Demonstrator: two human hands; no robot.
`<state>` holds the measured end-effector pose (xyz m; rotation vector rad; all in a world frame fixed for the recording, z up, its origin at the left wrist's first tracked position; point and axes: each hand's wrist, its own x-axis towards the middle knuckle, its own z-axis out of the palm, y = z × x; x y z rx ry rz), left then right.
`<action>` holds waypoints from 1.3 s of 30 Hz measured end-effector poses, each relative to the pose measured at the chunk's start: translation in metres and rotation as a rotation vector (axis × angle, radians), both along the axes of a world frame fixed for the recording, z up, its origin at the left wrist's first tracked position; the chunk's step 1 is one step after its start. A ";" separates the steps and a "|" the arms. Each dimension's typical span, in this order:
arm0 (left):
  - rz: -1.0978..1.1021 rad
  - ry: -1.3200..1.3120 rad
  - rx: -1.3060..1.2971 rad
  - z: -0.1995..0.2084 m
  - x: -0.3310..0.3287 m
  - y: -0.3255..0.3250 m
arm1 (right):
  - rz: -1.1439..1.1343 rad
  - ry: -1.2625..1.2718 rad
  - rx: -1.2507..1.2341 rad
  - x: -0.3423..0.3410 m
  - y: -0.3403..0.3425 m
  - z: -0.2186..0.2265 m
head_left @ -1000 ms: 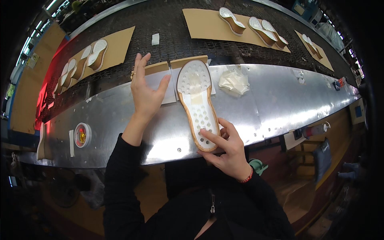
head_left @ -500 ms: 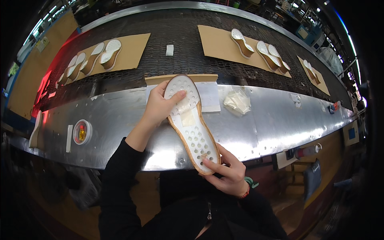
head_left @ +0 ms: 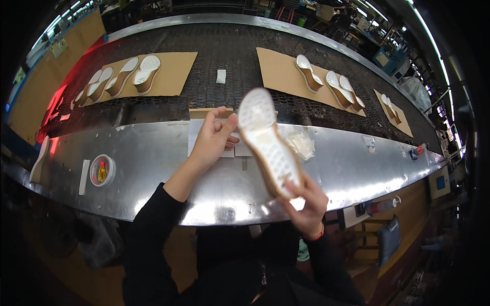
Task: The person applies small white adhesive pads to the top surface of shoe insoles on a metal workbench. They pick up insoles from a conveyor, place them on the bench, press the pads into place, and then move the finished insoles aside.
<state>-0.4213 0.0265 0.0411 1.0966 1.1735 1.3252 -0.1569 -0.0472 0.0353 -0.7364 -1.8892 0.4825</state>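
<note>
A shoe sole (head_left: pixel 269 138) with a dimpled white upper face and a tan-brown edge is held tilted above the metal table. My right hand (head_left: pixel 306 204) grips its near end, thumb on the white face and fingers underneath. The sole is slightly blurred. Just left of its far end is my left hand (head_left: pixel 210 140), raised with fingers loosely bent and apart, holding nothing that I can see. Beneath the hands lie white sheets (head_left: pixel 196 133) by a cardboard strip, partly covered by the sole. A pile of thin pale pieces (head_left: pixel 304 145) lies right of the sole.
Beyond the metal table (head_left: pixel 153 173) runs a dark mesh belt (head_left: pixel 224 46). On it, cardboard sheets (head_left: pixel 179 71) carry several similar soles (head_left: pixel 148 71), left and right. Left on the table are a round tub (head_left: pixel 92 174) holding a small yellow bottle, a white strip (head_left: pixel 84 177) and another sole (head_left: pixel 39 160).
My left hand has let go of the sole's far end. The right hand has moved the sole to the right, and the view has tilted up slightly.
</note>
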 end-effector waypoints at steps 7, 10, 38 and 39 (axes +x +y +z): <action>0.040 0.061 0.131 -0.003 -0.003 0.000 | -0.153 0.251 0.003 -0.010 0.146 0.027; -0.047 0.006 0.047 -0.002 -0.008 0.001 | -0.174 0.222 0.013 -0.029 0.163 0.043; -0.306 -0.281 -0.250 -0.003 -0.155 -0.083 | -0.825 -0.351 -0.343 0.083 0.448 -0.050; -0.288 -0.310 -0.191 -0.002 -0.155 -0.084 | -0.800 -0.311 -0.348 0.083 0.450 -0.052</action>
